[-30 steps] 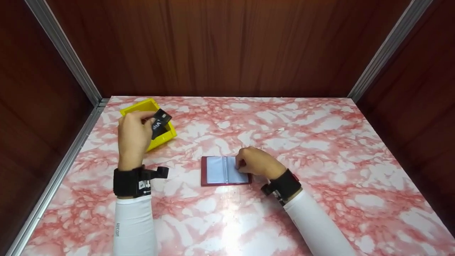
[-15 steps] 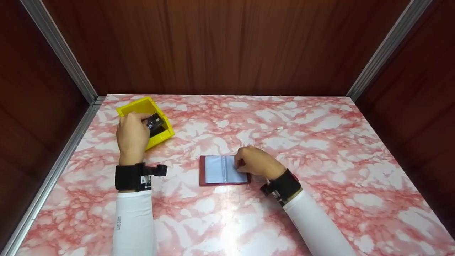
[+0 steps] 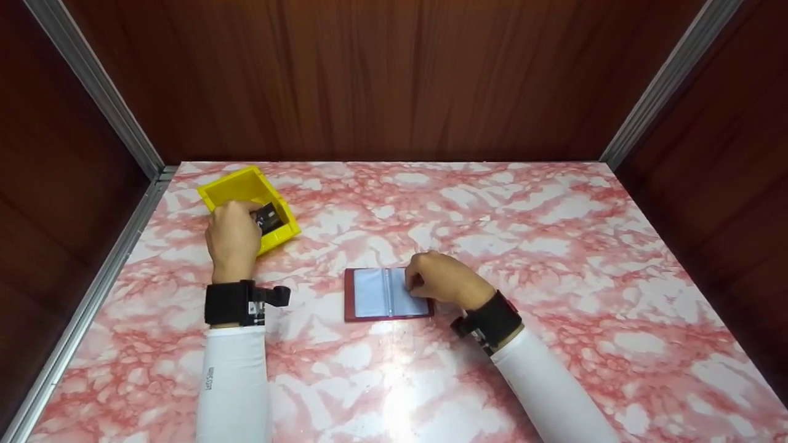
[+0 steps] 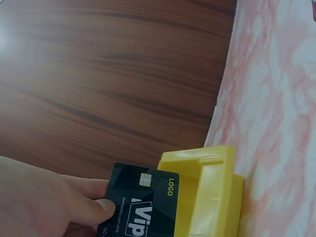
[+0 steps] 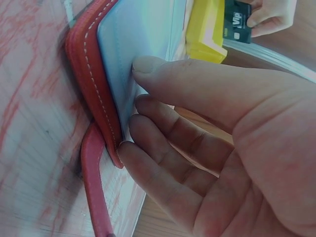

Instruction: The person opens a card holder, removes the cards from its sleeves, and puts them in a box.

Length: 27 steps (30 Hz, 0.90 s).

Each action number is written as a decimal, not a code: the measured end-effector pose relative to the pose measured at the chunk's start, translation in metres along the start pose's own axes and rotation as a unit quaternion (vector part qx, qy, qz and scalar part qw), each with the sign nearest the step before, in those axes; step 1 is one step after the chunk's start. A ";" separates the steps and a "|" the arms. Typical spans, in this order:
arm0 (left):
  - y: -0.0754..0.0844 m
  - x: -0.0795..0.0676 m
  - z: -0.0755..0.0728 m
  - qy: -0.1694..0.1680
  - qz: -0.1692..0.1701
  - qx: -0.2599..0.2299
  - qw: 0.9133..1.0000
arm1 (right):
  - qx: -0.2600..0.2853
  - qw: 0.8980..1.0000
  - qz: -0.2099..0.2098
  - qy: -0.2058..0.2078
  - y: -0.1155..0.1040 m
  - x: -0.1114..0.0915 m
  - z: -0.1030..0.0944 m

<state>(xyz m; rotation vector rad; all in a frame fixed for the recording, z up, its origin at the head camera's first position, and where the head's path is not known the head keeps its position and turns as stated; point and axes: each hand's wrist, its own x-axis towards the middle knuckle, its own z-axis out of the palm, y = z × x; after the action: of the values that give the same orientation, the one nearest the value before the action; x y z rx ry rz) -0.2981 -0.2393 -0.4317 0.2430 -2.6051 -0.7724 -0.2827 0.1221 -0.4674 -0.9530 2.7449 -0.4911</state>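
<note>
My left hand (image 3: 234, 239) pinches a black VIP membership card (image 4: 143, 202) between thumb and fingers. The card, with its gold chip and "LOGO" print, is at the yellow bin (image 3: 280, 237), lowered partly inside its rim in the head view. Open on the table lies a red card holder (image 3: 349, 295) with clear bluish plastic sleeves (image 3: 372, 293). My right hand (image 3: 446, 280) is at its right page; in the right wrist view the thumb lies on the sleeve and the fingertips are at its edge, pinching it. The contact underneath is partly hidden.
A red strap (image 5: 93, 182) sticks out from the card holder. The table (image 3: 554, 295) has a pink and white marbled top. Brown wood-grain panels (image 3: 381, 80) with metal corner rails (image 3: 665, 80) enclose it at the back and sides.
My left hand has lowered the VIP card toward the inside of the yellow bin. My right hand has stayed at the card holder's right page.
</note>
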 end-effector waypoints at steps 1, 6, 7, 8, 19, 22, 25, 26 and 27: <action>-0.001 0.000 0.002 0.000 0.002 0.001 1.000 | -0.001 1.000 -0.002 0.001 0.000 0.000 0.000; -0.004 0.000 0.013 -0.004 0.019 0.019 1.000 | -0.008 1.000 -0.023 0.007 0.002 -0.003 0.001; -0.005 0.000 0.015 -0.006 0.022 0.023 0.999 | -0.008 1.000 -0.027 0.008 0.002 -0.003 0.001; -0.006 0.000 0.017 -0.007 0.026 0.026 0.999 | -0.009 0.999 -0.029 0.008 0.003 -0.004 0.001; -0.014 0.000 0.027 -0.020 0.022 0.034 0.999 | -0.007 1.000 -0.018 0.000 0.002 -0.003 0.001; -0.014 0.001 0.027 -0.030 0.018 0.036 0.999 | -0.008 1.000 -0.013 -0.004 0.002 -0.002 0.001; -0.013 0.002 0.027 -0.034 0.020 0.036 0.999 | -0.008 1.000 -0.011 -0.002 0.001 -0.001 0.000; -0.013 0.003 0.027 -0.035 0.020 0.036 0.999 | -0.007 1.000 -0.010 0.000 0.001 -0.001 0.000; -0.013 0.003 0.027 -0.034 0.020 0.035 0.999 | -0.006 1.000 -0.011 0.002 0.001 -0.001 0.000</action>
<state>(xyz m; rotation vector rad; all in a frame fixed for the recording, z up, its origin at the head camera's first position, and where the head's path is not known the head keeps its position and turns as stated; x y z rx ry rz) -0.3122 -0.2380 -0.4587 0.1870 -2.6953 -0.6869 -0.2824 0.1234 -0.4673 -0.9873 2.7475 -0.4803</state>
